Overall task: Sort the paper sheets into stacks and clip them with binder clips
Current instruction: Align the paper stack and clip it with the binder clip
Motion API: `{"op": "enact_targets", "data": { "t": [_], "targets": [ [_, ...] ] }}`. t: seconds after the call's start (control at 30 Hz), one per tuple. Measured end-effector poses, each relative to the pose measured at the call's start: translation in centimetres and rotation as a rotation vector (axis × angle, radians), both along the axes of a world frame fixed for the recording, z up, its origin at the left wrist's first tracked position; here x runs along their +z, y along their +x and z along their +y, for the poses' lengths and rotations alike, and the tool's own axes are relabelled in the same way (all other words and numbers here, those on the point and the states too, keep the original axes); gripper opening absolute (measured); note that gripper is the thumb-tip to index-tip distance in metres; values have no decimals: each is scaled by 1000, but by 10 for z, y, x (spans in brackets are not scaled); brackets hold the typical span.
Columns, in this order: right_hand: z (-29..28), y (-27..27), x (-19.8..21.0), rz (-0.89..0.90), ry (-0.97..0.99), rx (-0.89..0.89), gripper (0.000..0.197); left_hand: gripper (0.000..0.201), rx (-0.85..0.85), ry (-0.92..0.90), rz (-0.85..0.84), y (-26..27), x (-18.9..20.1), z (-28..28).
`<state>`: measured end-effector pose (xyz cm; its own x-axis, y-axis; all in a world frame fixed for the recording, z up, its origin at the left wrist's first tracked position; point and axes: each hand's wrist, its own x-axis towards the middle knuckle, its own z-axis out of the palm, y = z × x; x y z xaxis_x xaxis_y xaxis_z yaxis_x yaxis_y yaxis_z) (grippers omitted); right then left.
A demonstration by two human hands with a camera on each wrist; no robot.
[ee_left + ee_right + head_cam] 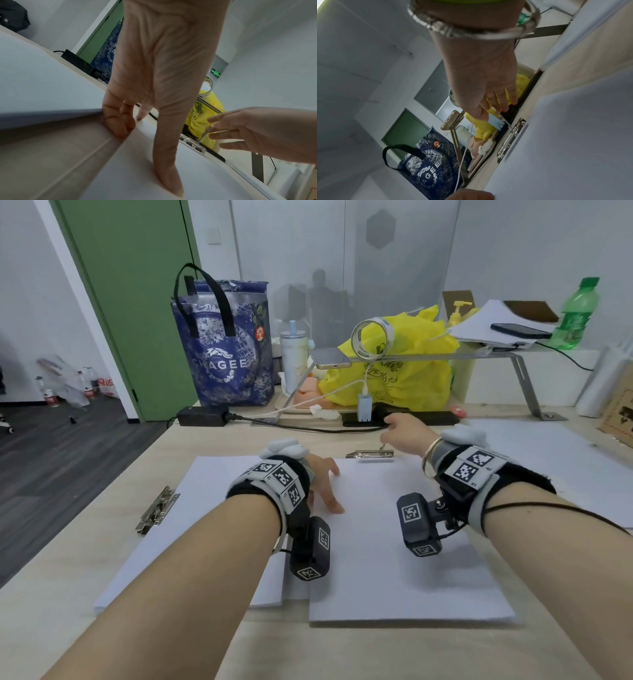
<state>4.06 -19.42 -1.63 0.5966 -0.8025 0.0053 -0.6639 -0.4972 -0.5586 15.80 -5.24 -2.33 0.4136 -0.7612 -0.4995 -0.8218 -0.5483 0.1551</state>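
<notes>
My right hand pinches the raised wire lever of the metal clip, which lies directly below my fingertips at the far edge of the right paper stack, long axis along that edge. My left hand, farther off, presses flat, fingers extended, on the stack's near-left.

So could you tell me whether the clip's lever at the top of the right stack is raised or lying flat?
Raised: the right hand pinches the lever up off the clip.
</notes>
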Motion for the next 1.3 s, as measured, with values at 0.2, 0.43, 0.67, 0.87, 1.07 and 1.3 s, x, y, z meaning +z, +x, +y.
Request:
{"op": "enact_targets", "data": {
  "t": [0.2,0.43,0.67,0.87,1.07,1.3],
  "targets": [
    [13,13,2,80,-30,130,50,95,-10,7,8,5,-4,-3],
    [18,25,1,234,-138,203,48,97,-13,4,38,10,-7,-5],
    [26,37,-8,486,-206,273,43,94,-46,-2,22,13,-11,-9],
    [21,50,-15,667,-204,334,38,94,-43,-9,35,12,-11,-9],
    [22,42,-11,686,-151,296,48,92,-13,-21,77,8,-8,-4],
    [31,15,-14,535,-125,216,76,74,-21,-195,16,3,-7,8]
  ]
}}
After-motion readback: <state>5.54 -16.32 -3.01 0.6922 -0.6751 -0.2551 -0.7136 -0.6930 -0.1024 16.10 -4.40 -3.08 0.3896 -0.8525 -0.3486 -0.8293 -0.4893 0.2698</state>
